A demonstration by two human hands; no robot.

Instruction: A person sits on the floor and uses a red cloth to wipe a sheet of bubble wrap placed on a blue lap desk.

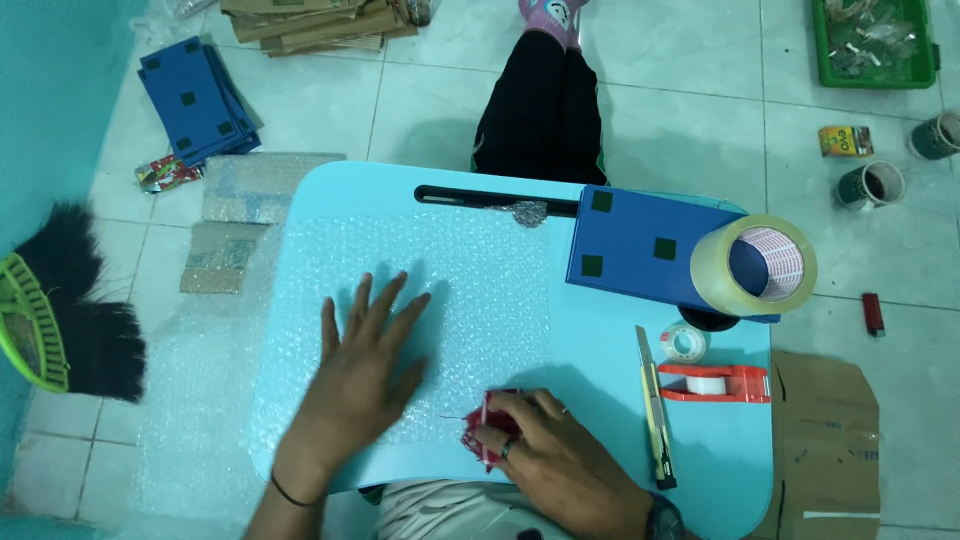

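From the head camera I see a small red packet (482, 432) at the near edge of a sheet of clear bubble wrap (470, 290), which is spread over a light blue lap table (600, 330). The packet looks crumpled and glossy, with a thin pale strip along one side; most of it is hidden, so I cannot tell its full shape.

It sits under the fingertips of my right hand (555, 465), which comes in from the lower right with the fingers curled down and pinched on the packet, a dark ring on one finger and a watch at the wrist. My left hand (362, 372) lies just left of the packet, not touching it that I can see: palm down, fingers spread wide and flat on the bubble wrap, holding nothing, a thin black band at the wrist.

To the right on the table lie a yellow-handled utility knife (655, 410), a red tape dispenser (715, 383), a small tape roll (685, 343), a big roll of clear packing tape (755, 265) and a blue folded box (640, 248).
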